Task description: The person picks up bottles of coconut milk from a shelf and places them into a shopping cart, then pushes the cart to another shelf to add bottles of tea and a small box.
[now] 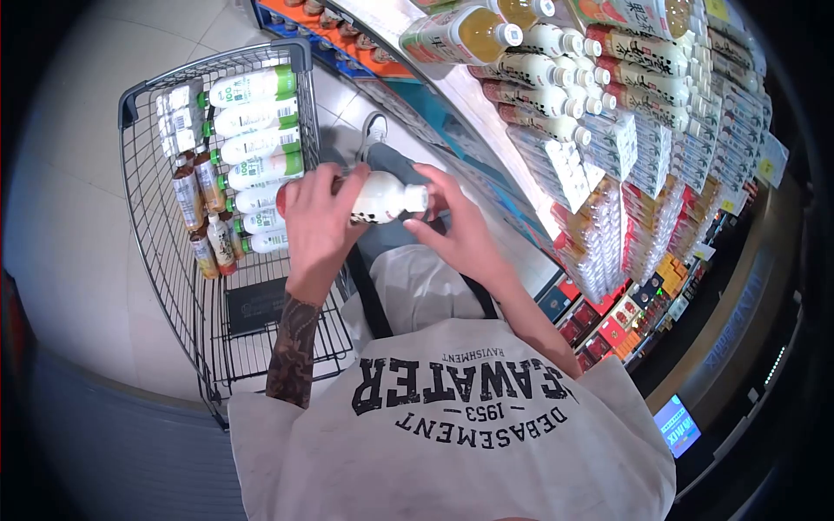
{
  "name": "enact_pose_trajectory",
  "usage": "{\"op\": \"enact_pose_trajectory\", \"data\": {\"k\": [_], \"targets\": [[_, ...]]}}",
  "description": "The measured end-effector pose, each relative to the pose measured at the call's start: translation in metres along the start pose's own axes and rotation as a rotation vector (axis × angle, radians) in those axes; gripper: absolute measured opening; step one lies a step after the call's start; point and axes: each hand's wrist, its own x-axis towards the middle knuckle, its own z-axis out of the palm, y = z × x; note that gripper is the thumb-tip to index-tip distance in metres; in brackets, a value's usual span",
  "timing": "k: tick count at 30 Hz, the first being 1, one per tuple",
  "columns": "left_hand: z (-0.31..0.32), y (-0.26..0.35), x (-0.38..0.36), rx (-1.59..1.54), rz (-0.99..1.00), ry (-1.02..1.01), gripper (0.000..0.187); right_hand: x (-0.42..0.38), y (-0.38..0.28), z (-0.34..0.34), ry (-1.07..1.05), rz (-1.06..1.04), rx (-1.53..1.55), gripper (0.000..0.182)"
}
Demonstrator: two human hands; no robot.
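A white bottle [379, 198] with black lettering and a red end lies sideways in front of my body. My left hand [323, 213] is wrapped around its body near the red end. The fingers of my right hand [447, 217] close around its white cap end. Part of the label is hidden under my left hand. Just left of my left hand, a row of white and green bottles [256, 119] lies in the shopping cart [228, 379].
The cart also holds several brown drink bottles [186, 193], a similar white bottle [221, 240] and a wrapped silvery pack [180, 120]. On the right, shelves carry stacked white bottles [537, 69], large amber bottles [460, 35] and cartons [612, 143]. A shoe [375, 128] stands on the tiled floor.
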Motion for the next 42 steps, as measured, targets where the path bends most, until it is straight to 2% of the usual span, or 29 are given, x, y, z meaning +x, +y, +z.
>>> {"op": "enact_pose_trajectory", "data": {"k": [2,3,4,5,8,12,13,15,18,20,21,24,26,29,30,33,36,37,38,39,40,41,42], "targets": [[0.009,0.018,0.016,-0.074,0.15,-0.071,0.074,0.004,-0.001,-0.006,0.077,-0.145,-0.192,0.058],[0.014,0.024,0.026,-0.107,0.157,-0.098,0.072,0.002,-0.005,-0.015,0.149,-0.027,-0.189,0.05],[0.022,0.028,0.037,-0.14,0.165,-0.127,0.071,0.002,0.005,-0.017,0.247,-0.022,0.001,0.042],[0.029,0.032,0.046,-0.175,0.171,-0.157,0.069,0.002,0.01,-0.025,0.277,0.005,-0.064,0.039],[0.054,0.044,0.061,-0.359,0.22,0.022,0.072,0.015,0.009,-0.046,0.365,0.052,-0.194,0.032],[0.061,0.038,0.051,-0.354,0.068,0.065,0.063,0.044,0.015,-0.078,0.473,0.034,-0.351,0.031],[0.057,0.03,0.043,-0.335,-0.02,0.039,0.059,0.05,0.026,-0.086,0.498,0.009,-0.376,0.031],[0.06,-0.005,0.018,-0.3,-0.102,0.108,0.056,0.062,0.042,-0.106,0.54,0.025,-0.379,0.031],[0.054,-0.049,-0.027,-0.292,-0.375,0.196,0.056,0.074,0.04,-0.127,0.56,0.083,-0.414,0.03],[0.058,-0.086,-0.063,-0.247,-0.512,0.216,0.058,0.078,0.045,-0.134,0.568,0.049,-0.464,0.032],[0.064,-0.108,-0.083,-0.267,-0.567,0.245,0.058,0.081,0.05,-0.136,0.569,0.0,-0.483,0.031],[0.09,-0.18,-0.148,-0.364,-0.726,0.323,0.055,0.081,0.056,-0.136,0.575,0.051,-0.398,0.028],[0.112,-0.231,-0.191,-0.334,-0.835,0.39,0.055,0.081,0.064,-0.136,0.581,0.02,-0.33,0.03],[0.146,-0.302,-0.246,-0.306,-1.015,0.473,0.061,0.078,0.071,-0.141,0.578,0.03,-0.388,0.031],[0.154,-0.318,-0.256,-0.205,-1.022,0.48,0.062,0.077,0.072,-0.144,0.579,0.024,-0.439,0.031],[0.153,-0.341,-0.264,0.066,-1.061,0.457,0.068,0.078,0.092,-0.148,0.566,0.001,-0.309,0.032],[0.144,-0.371,-0.252,0.038,-1.007,0.402,0.071,0.078,0.082,-0.14,0.611,0.036,-0.292,0.037],[0.144,-0.382,-0.244,0.095,-0.951,0.366,0.071,0.074,0.081,-0.142,0.601,0.083,-0.439,0.043],[0.144,-0.393,-0.239,0.144,-0.893,0.338,0.072,0.072,0.077,-0.138,0.616,-0.008,-0.436,0.05],[0.149,-0.408,-0.237,0.172,-0.845,0.334,0.073,0.068,0.078,-0.138,0.631,0.006,-0.465,0.057],[0.149,-0.415,-0.231,0.082,-0.841,0.289,0.073,0.062,0.074,-0.131,0.661,0.023,-0.407,0.064],[0.14,-0.418,-0.22,0.168,-0.872,0.098,0.076,0.053,0.071,-0.126,0.661,0.021,-0.388,0.067],[0.145,-0.431,-0.216,0.201,-0.957,0.023,0.082,0.045,0.066,-0.116,0.682,0.032,-0.382,0.063]]}}
